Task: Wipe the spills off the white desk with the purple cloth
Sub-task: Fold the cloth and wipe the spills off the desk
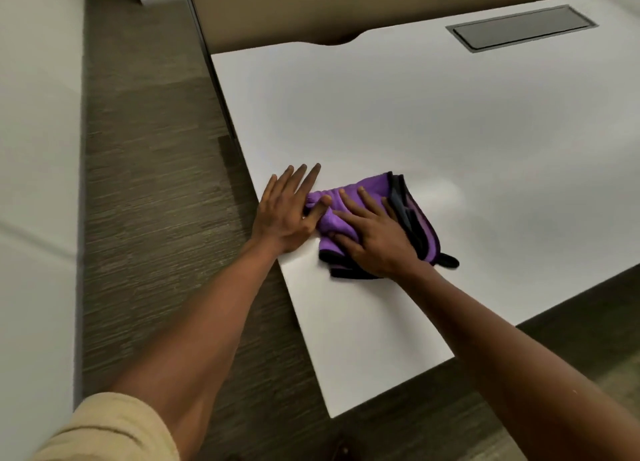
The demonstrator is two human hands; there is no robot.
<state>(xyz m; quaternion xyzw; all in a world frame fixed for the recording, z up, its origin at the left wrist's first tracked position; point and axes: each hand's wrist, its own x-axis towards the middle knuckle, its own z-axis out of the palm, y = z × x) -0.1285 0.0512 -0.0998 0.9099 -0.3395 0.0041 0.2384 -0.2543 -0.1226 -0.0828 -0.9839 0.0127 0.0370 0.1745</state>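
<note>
Purple cloth lies bunched on the white desk, near the desk's left edge and toward its near corner. Cloth has a dark border; several folded layers of that border show along its right side, and a dark tab sticks out at its lower right.

Right hand lies palm-down on top of the cloth — fingers straight and spread, pressing it to the desk, not curled round it. Left hand lies flat on the desk just beside the cloth's left end, fingers extended and pointing away from the person; its thumb touches the cloth's bunched edge. Neither hand grasps the fabric; both are released and flat.

No spill can be made out on the desk surface; a faint bright patch right of the cloth may be glare — cannot tell.

Farther back on the desk, right side: a grey rectangular cable hatch set flush in the top. A beige partition stands behind the desk. Left of the desk, brown striped carpet. A beige sleeve shows on the left upper arm.
</note>
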